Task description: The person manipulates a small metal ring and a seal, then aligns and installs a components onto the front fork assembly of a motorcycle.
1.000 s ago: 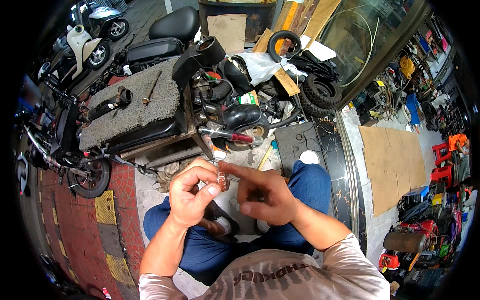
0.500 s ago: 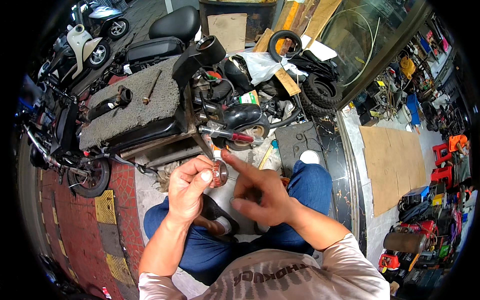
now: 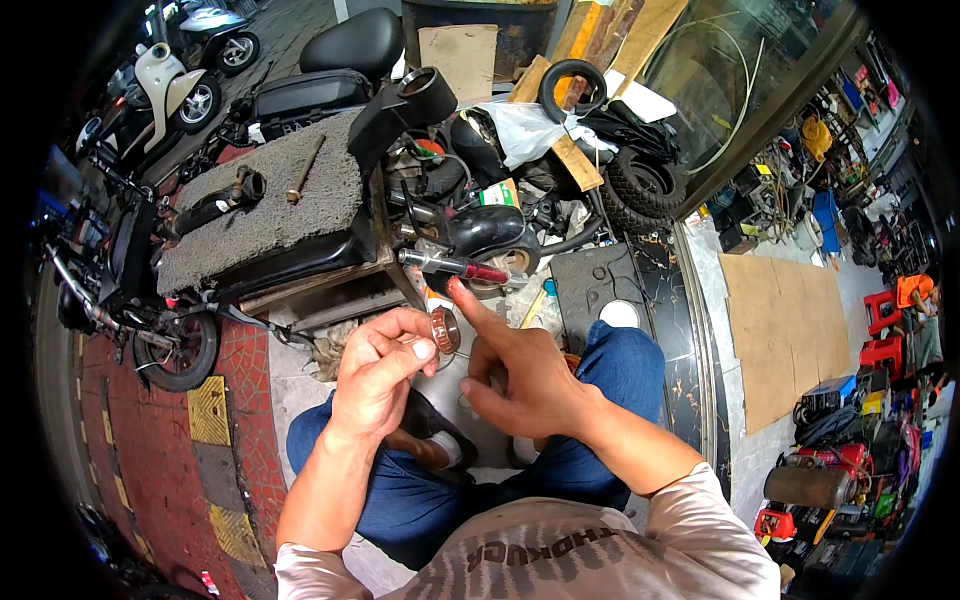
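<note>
Pinched between the thumb and fingers of my left hand (image 3: 375, 380) is a small roller bearing (image 3: 443, 331), a metal ring with reddish grease around its rollers. The ring is tilted, with its side toward my right hand (image 3: 530, 375). That hand is just to the right, its index finger stretched out past the bearing, with a red smear on the fingertip. Its thumb stands apart, the other fingers are curled, and no object shows in it. Beyond the hands lies a silver and red shock-absorber-like tube (image 3: 465, 266).
Ahead on the left, a bench with a grey carpeted top (image 3: 290, 215) bears a bolt (image 3: 306, 170) and a pipe elbow (image 3: 225, 203). Tyres (image 3: 640, 190) and scrap parts are piled ahead. A cardboard sheet (image 3: 785, 335) lies at the right. Scooters (image 3: 165, 90) stand far left.
My right index fingertip has risen and moved farther from the bearing. The bearing has shifted slightly up and turned in my left hand's pinch.
</note>
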### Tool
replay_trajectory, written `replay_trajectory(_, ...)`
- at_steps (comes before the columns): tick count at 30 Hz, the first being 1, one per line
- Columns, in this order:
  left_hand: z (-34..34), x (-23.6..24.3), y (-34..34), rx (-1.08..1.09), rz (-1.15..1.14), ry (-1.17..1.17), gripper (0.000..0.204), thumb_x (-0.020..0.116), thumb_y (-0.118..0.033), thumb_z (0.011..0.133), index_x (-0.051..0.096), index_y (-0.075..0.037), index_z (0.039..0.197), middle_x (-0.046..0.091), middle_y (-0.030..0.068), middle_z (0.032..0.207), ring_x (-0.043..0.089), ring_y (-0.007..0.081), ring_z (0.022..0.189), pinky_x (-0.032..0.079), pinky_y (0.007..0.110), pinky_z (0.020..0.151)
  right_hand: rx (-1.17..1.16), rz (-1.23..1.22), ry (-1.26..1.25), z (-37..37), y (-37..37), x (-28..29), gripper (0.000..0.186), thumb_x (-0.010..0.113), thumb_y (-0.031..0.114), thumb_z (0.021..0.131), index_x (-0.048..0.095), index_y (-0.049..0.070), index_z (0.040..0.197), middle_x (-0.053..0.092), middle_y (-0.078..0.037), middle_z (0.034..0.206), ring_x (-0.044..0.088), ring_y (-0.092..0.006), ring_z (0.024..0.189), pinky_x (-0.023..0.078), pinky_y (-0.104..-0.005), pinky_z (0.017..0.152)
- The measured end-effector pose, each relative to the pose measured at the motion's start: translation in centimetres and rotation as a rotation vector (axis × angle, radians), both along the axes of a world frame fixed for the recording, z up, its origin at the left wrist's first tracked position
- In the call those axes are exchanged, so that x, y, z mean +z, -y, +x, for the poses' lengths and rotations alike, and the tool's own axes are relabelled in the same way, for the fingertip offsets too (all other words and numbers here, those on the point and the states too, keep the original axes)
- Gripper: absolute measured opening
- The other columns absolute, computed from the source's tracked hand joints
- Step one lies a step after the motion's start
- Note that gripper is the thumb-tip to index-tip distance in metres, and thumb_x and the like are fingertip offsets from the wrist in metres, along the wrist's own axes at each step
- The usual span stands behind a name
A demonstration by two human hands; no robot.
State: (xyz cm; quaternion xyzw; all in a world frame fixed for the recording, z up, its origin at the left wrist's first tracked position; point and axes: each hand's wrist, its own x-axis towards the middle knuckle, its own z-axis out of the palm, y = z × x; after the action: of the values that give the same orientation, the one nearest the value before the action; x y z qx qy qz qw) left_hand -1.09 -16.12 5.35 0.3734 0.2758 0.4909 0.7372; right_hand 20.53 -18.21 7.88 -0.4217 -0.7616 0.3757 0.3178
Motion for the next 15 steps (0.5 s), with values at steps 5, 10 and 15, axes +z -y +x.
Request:
replay_trajectory(5,-0.3,0.1,-0.2,0.007,-0.023,-0.076,0.024,0.075,-0.016,0.093,0.068,0.003,0.105,0.071,0.0082,0.092,0.064,0.0146,0.079,0.053,0.028,0.072,0.043,0.095,0.219,-0.4,-0.5,-0.3,0.102,0.07,0.015,0.084,0.013,0.005,0.168,0.068,-0.009,0.072,0.067,-0.0282,0.06,0.053,-0.0395,0.061)
replay_trajectory(10,-0.5,-0.3,-0.3,0.008,-0.074,-0.031,0.02,0.073,-0.013,0.095,0.069,0.004,0.105,0.071,0.0063,0.091,0.061,0.01,0.076,0.05,0.024,0.07,-0.02,0.396,0.371,-0.6,-0.4,-0.8,0.095,0.071,0.016,0.081,0.026,0.004,0.165,0.066,-0.006,0.073,0.065,-0.0282,0.063,0.05,-0.0425,0.059)
replay_trajectory(15,-1.0,-0.5,-0.6,0.014,-0.105,-0.072,0.018,0.071,-0.014,0.097,0.069,0.003,0.101,0.069,0.0063,0.087,0.061,0.0099,0.072,0.049,0.023,0.067,0.009,0.569,0.522,0.5,-0.2,-0.2,0.086,0.073,0.013,0.079,0.043,0.006,0.159,0.065,-0.005,0.075,0.062,-0.024,0.063,0.049,-0.0391,0.059)
